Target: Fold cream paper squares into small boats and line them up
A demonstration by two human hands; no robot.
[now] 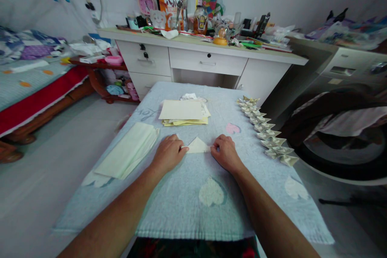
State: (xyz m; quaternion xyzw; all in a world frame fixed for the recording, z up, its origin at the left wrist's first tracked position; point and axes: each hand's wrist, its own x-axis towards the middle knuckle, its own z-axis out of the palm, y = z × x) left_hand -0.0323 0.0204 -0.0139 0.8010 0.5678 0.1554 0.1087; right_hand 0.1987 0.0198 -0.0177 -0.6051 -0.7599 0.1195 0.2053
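A small sheet of cream paper, folded to a triangular peak, lies on the cloth-covered table between my hands. My left hand pinches its left corner between thumb and curled fingers. At the opposite corner my right hand is closed on the paper in the same way. Just beyond them sits a stack of cream and yellow paper sheets. Longer pale paper sheets lie slantwise to the left of my left hand. Along the right side runs a row of several folded paper boats.
A light blue cloth with heart patterns covers the table. Crumpled white paper lies behind the stack. A white desk crowded with jars and packets stands beyond, a front-loading washing machine at right, a bed at left.
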